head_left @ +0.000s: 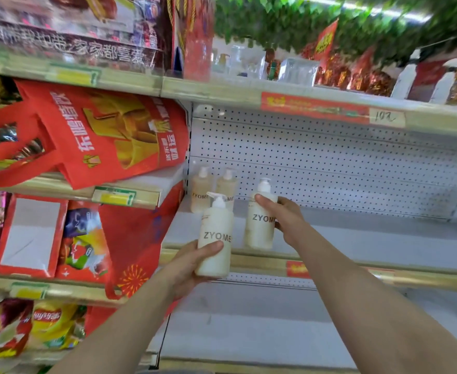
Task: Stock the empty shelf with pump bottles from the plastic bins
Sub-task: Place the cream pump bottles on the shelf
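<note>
While gripped, two white bottles [216, 233]; two amber [201, 191].

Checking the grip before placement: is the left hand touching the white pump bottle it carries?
Touching. The head view shows the left hand wrapped around the lower body of the white pump bottle, thumb pressed across its front below the lettering.

White perforated metal back panel [329, 163] behind the fingers; pale gold-edged shelf rails [222, 90] above them; green artificial leaf garland [329, 20] overhead beneath a bright ceiling strip light [383, 9].
</note>
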### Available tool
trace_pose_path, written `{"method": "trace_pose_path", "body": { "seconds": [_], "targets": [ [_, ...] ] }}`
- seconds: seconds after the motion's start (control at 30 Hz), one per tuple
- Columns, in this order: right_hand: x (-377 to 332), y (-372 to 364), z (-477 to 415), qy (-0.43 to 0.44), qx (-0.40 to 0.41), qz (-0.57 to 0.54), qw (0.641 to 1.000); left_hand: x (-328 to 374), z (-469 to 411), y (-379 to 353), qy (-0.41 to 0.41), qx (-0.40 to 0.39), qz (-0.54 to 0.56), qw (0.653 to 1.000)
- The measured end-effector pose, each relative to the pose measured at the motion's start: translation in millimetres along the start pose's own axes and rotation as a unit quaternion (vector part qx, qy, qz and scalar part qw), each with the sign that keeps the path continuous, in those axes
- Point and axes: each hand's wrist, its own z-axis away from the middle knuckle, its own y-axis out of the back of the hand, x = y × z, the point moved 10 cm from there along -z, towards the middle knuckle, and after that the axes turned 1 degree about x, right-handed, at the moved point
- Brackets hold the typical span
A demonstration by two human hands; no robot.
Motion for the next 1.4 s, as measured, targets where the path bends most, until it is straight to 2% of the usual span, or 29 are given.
{"method": "trace_pose_path", "body": {
  "seconds": [0.17,0.37,0.53,0.9,1.0,1.2,1.33,1.4],
  "targets": [
    [7.8,-25.0,-49.7,-0.008,-0.038,-0.007,0.999,9.0,-29.9,18.4,-0.011,0.037,0.014,0.999],
    [21.2,-97.1,-82.1,-0.016,-0.137,-0.003,0.99,10.8,-37.2,50.7,-0.037,0.07,0.037,0.996],
    [30.5,-151.5,-104.5,0.018,-0.184,-0.008,0.983,15.2,-29.8,69.4,-0.043,0.095,0.047,0.993],
    [27.7,-180.6,-117.8,0.05,-0.141,0.009,0.989,20.0,-26.1,85.0,-0.029,0.092,-0.017,0.995],
    [26.9,-180.2,-113.3,0.045,-0.161,0.011,0.986,25.5,-32.1,77.2,-0.033,0.082,-0.015,0.996],
    [5.8,-133.9,-102.2,0.052,-0.1,-0.073,0.991,46.7,-59.6,49.5,-0.079,0.083,-0.021,0.993],
    [-16.3,-128.5,-72.9,0.045,-0.234,-0.068,0.969,51.2,-84.6,24.2,-0.101,0.055,-0.016,0.993],
    [-19.1,-120.5,-66.7,0.046,-0.268,-0.032,0.962,53.9,-95.4,13.3,-0.104,0.04,-0.018,0.994]
  ]
}}
